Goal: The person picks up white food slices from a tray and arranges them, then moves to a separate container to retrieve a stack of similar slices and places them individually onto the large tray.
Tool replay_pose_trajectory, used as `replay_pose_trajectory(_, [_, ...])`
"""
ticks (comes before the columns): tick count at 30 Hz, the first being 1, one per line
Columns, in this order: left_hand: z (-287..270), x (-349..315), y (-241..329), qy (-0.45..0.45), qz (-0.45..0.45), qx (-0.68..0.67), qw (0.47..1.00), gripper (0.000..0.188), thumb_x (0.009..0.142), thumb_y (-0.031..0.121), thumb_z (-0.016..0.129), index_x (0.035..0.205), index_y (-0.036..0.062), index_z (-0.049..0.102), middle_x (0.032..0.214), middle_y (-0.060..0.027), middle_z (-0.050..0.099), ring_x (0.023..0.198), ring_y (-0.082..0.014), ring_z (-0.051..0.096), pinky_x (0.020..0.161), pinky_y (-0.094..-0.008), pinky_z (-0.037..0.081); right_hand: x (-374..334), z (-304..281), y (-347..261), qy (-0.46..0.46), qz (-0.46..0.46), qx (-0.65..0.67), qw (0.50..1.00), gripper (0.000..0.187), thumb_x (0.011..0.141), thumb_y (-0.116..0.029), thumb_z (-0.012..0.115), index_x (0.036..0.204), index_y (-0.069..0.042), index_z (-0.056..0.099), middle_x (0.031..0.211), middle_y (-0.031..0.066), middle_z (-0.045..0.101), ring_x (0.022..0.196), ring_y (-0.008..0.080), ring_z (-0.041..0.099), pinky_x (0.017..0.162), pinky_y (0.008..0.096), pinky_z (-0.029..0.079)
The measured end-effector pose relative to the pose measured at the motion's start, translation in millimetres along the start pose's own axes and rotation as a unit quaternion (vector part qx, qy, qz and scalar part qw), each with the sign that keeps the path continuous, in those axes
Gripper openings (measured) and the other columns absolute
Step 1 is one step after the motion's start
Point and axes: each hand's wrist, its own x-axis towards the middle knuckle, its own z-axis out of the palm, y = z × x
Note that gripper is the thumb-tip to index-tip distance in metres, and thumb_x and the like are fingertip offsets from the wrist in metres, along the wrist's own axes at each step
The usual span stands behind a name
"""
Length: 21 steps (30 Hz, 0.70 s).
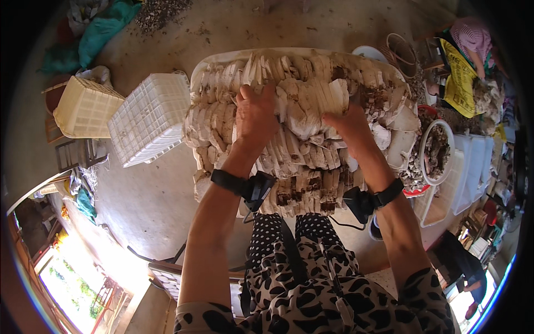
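Observation:
A wide pile of pale, dried, layered slices [219,119] with dark brown patches stands in front of me, packed on edge in several rows. It rests on a pale surface with a rounded rim [233,54]. My left hand [256,117] presses against the left side of a clump of slices [305,106], its fingers bent over the edges. From the right, my right hand [356,131] grips the same clump, thumb toward the middle and the other fingers mostly hidden. The clump lies between both hands, among the other rows. Black straps with small devices circle both wrists.
Left stand a white plastic crate [150,119] and a yellowish crate [86,108], tipped over. Right are a white-rimmed bucket of broken pieces [436,153], clear bins [473,172] and a yellow sack [461,80]. A person [473,42] bends at far right; another [459,264] is lower right.

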Motion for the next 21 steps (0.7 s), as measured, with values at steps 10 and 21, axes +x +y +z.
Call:
replay_pose_trajectory(10, [-11.9,-7.5,9.7,0.17,0.092,-0.008,0.981,0.053,0.065,-0.013,0.06,0.114,0.0062,0.053,0.104,-0.0244,0.038,0.091,-0.0396,0.047,0.071,-0.0455,0.049,-36.6,15.1,-34.7,0.066,0.059,-0.042,0.995,0.033,0.077,-0.003,0.068,0.107,0.006,0.06,0.092,0.0099,0.066,0.074,0.0126,0.063,0.061,0.0284,0.05])
replay_pose_trajectory(21, [-66.8,-12.8,41.5,0.254,0.154,0.115,0.948,0.038,0.067,-0.002,0.066,0.103,0.008,0.057,0.101,-0.0212,0.043,0.085,-0.0339,0.051,0.071,-0.0415,0.05,-56.8,7.1,-40.6,0.07,-0.045,0.137,0.987,0.036,0.078,-0.002,0.066,0.111,0.007,0.056,0.092,0.0091,0.065,0.074,0.0123,0.062,0.062,0.0266,0.05])
